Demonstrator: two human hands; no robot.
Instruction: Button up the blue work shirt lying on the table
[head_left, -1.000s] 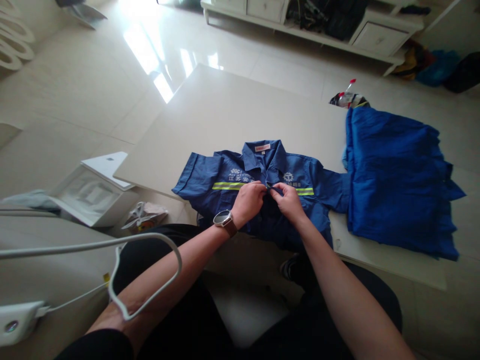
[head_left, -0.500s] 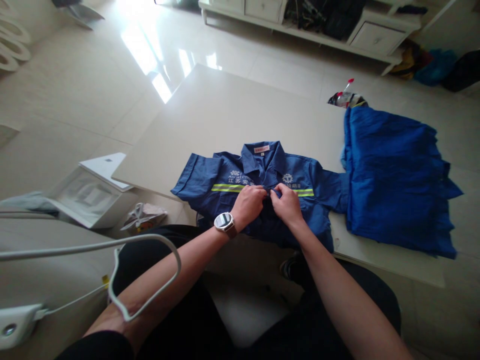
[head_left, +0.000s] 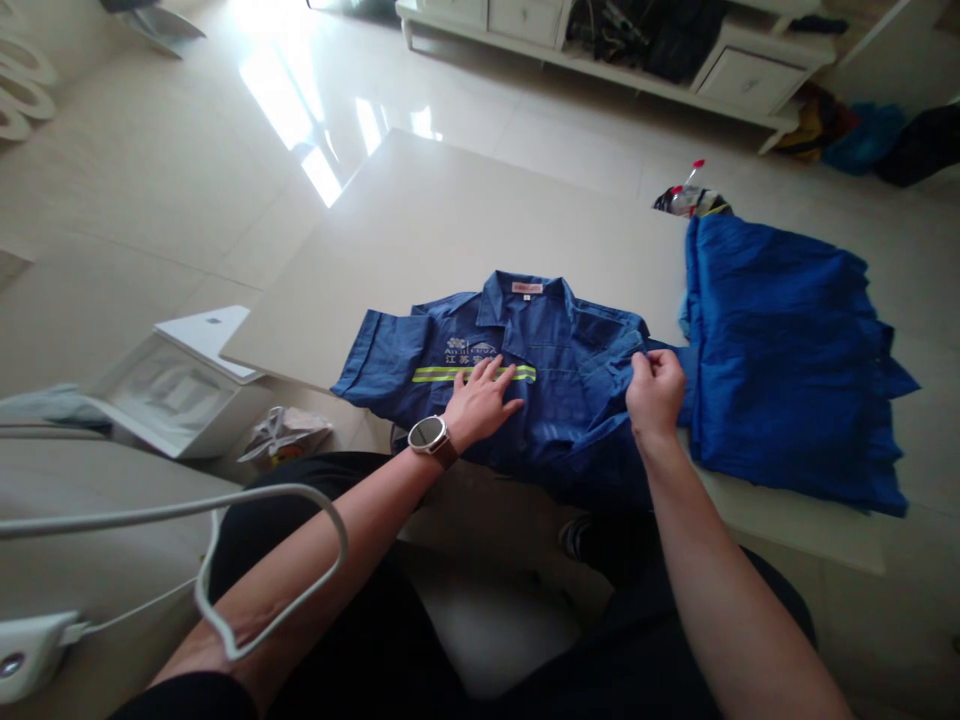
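glossy tile floor (head_left: 150,200) | white drawer cabinet (head_left: 750,82) | bright sun glare (head_left: 274,95)

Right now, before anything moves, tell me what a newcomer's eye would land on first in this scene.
The dark blue work shirt, with its yellow-green reflective stripe, lies spread at the near edge of the pale table, the left hand flat on its chest and the right hand gripping its far side. Just right of it lies a heap of brighter blue cloth. Sunlight glares off the tiled floor beyond the table.
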